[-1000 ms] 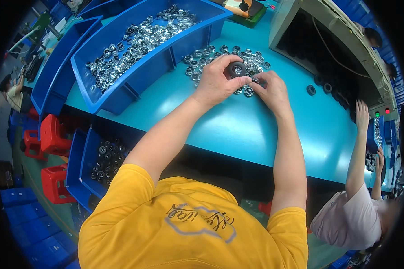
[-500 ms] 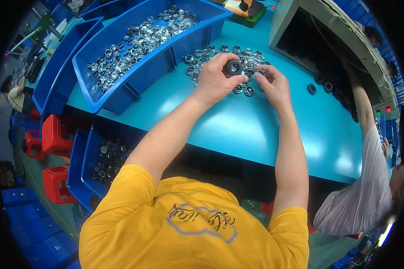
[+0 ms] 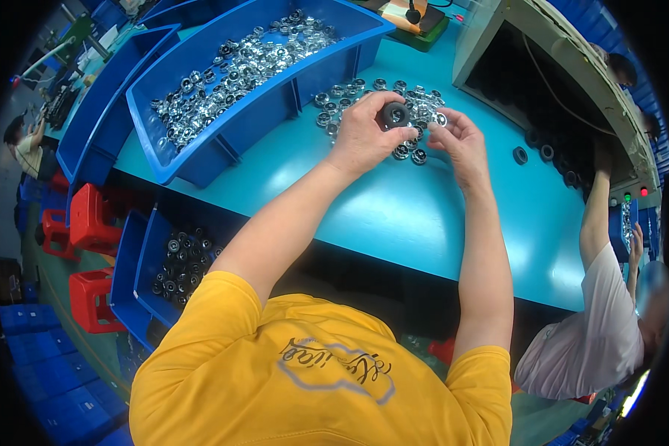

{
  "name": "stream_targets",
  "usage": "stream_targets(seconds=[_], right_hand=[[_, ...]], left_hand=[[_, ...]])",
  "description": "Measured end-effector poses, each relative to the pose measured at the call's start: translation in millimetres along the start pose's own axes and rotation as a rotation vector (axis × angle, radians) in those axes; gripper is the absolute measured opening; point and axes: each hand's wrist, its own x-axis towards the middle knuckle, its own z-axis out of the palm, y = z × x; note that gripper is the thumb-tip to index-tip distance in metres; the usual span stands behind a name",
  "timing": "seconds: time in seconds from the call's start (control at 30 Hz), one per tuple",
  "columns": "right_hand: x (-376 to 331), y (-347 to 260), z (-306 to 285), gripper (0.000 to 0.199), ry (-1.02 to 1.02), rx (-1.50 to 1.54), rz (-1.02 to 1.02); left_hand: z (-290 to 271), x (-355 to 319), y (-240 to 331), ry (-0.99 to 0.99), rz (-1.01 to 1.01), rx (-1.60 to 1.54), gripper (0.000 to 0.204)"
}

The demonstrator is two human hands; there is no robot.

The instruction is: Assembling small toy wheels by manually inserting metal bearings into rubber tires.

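Observation:
My left hand (image 3: 368,132) is closed, with thumb and fingers gripping a black rubber ring (image 3: 395,114) that looks like a small tyre. Something shiny shows through its middle; whether that is inside the ring or behind it I cannot tell. Close to its right, my right hand (image 3: 462,145) pinches a small silver hub (image 3: 440,119) between thumb and fingertips. Both hands are over a loose spread of shiny silver hubs (image 3: 419,156) on the turquoise table (image 3: 364,208), and they partly hide it.
A large blue bin (image 3: 234,145) of silver hubs stands at the left. On the right, black rings (image 3: 546,152) spill from a box-like machine (image 3: 472,56), where a co-worker's arm (image 3: 596,215) reaches in. Below the table edge sits a blue bin of dark wheels (image 3: 186,260). Red stools (image 3: 93,301) stand left.
The silver hub now shows plainly in my right fingertips, raised beside the black ring. My left hand keeps its grip on the ring. The co-worker's arm has shifted at the machine's opening.

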Motion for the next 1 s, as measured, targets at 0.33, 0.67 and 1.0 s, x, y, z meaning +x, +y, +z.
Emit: stream_targets(seconds=[0.33, 0.67, 1.0], right_hand=[[0, 1, 2, 0.034, 0.045, -0.002, -0.109], [-4, 0, 11, 0.033, -0.094, 0.122, -0.124], [-10, -3, 17, 0.037, -0.138, 0.327, -0.074]], left_hand=[[-16, 11, -7, -0.175, -0.468, -0.835, 0.049], [-15, 11, -16, -0.234, -0.549, -1.081, 0.055], [-14, 10, -15, -0.226, -0.546, -1.107, 0.049]])
